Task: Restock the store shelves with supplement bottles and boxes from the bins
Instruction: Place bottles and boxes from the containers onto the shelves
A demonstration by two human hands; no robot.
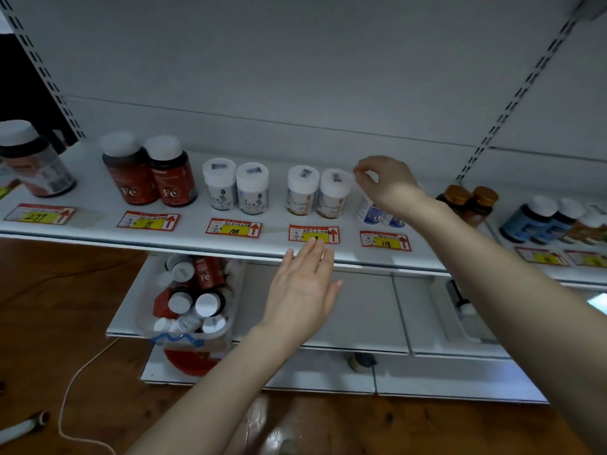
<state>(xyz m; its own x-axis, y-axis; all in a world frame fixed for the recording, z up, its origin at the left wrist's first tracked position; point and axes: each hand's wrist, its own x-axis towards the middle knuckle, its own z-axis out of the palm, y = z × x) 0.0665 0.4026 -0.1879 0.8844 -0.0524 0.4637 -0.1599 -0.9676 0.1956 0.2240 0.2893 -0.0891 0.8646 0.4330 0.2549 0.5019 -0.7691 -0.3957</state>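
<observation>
1. Supplement bottles [303, 192] stand in pairs along the white shelf [98, 198].
2. Right hand [389, 183] hangs over a blue-labelled bottle [371, 213] at the right, fingers curled; I cannot tell if it grips the bottle.
3. Left hand [303, 287] is flat, fingers together, at the shelf's near edge.
4. A clear bin [210, 336] of bottles sits lower left.

Upper shelf [98, 198]: bottle pairs [236, 187] in a row, a price tag [234, 227] before each; lower shelf [361, 310], left end: bin [184, 339] of bottles [207, 303].

Matt white metal shelf [92, 195], glossy plastic bottles [170, 178], clear plastic bin [146, 300], wooden floor [49, 290].
</observation>
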